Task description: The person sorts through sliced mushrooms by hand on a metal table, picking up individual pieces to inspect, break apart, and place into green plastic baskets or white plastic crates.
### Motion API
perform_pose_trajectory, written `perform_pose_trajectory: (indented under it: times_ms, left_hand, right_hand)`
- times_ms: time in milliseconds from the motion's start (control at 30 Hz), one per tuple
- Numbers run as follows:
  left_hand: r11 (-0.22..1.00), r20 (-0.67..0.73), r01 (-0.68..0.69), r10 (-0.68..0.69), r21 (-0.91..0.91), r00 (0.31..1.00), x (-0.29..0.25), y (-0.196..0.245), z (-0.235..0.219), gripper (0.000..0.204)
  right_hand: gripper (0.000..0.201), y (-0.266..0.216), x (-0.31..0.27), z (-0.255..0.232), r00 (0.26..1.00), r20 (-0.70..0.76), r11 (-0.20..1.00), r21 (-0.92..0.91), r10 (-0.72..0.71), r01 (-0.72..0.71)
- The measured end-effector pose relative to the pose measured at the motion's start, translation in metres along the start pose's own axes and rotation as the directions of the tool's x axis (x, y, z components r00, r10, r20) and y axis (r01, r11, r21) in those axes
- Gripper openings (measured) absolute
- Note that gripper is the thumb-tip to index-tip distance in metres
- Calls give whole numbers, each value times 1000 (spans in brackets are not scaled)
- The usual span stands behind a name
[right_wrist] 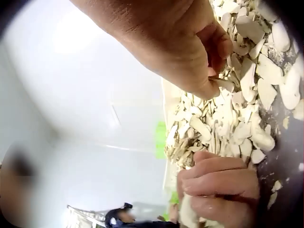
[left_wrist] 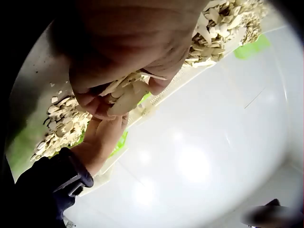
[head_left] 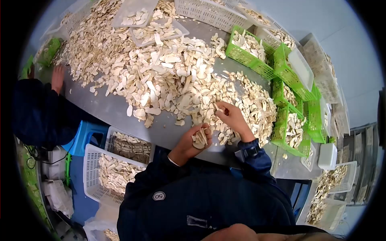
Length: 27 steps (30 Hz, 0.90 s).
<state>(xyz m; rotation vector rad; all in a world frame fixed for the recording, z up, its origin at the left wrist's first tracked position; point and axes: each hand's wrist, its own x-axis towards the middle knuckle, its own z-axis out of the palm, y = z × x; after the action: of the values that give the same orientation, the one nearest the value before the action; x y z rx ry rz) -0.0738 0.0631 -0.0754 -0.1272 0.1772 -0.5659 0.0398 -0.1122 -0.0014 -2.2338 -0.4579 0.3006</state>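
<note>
My left hand (head_left: 184,145), palm up near the table's front edge, holds a small bunch of pale dried mushroom slices (head_left: 200,139), its fingers curled round them. In the left wrist view, slices (left_wrist: 127,99) stick out between the thumb and fingers. Over the near side of the heap, my right hand (head_left: 234,118) pinches a single mushroom slice (right_wrist: 223,84) between thumb and fingertips. Beneath and beyond both hands spreads a large heap of mushroom slices (head_left: 161,76) on the metal table (head_left: 150,132).
Green baskets (head_left: 289,132) with slices line the table's right side. White baskets (head_left: 211,14) and a clear tray (head_left: 183,28) stand at the back. Below the front edge sits a white basket (head_left: 90,176) of slices, by a blue stool (head_left: 82,138). Another person's hand (head_left: 58,76) rests at the left.
</note>
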Motion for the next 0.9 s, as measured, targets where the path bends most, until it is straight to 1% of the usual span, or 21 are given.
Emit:
perform_pose_trajectory:
  times_ms: [67,100,200,233,267,333,367,467,567,667,767,900]
  left_hand:
    - [1000,0,-20,20,5,1000,3,2,-5,23]
    - [999,-12,-36,36,25,999,4,2,-5,22]
    - [994,-37,-69,72,85,997,4,2,2,21]
    - [992,-41,-71,76,105,996,2,1,7,21]
    - [989,-47,-71,78,128,996,1,1,10,21]
    - [994,-35,-53,57,95,998,1,-2,12,21]
    - [996,-28,-44,46,77,999,0,-3,13,21]
    - [997,-6,-45,45,66,999,-3,-5,16,22]
    - [1000,-17,-21,21,5,1000,-5,-4,11,24]
    - [1000,-34,-2,2,14,999,-5,-6,8,23]
    - [999,-42,32,-31,24,999,-2,-8,3,22]
    - [996,-17,86,-86,25,996,1,-13,1,22]
  right_hand:
    - [24,8,-5,-1,994,68,960,262,80,-95]
    - [22,11,-12,-1,988,87,938,312,128,-149]
    - [19,1,-32,6,992,115,954,290,47,-78]
    - [17,-3,-37,5,992,119,980,201,-41,16]
    - [16,-8,-42,6,991,123,984,175,-49,27]
    - [14,-20,-49,9,989,129,991,123,-66,50]
    - [13,-28,-50,7,989,119,996,15,-90,89]
    - [13,-33,-54,6,979,126,982,-76,-161,171]
    - [14,-28,-58,7,965,124,965,-100,-232,244]
    - [15,-23,-62,7,968,131,969,-90,-215,228]
    - [16,-16,-66,7,960,107,959,-86,-260,270]
    - [17,-20,-69,-2,950,125,948,-105,-288,301]
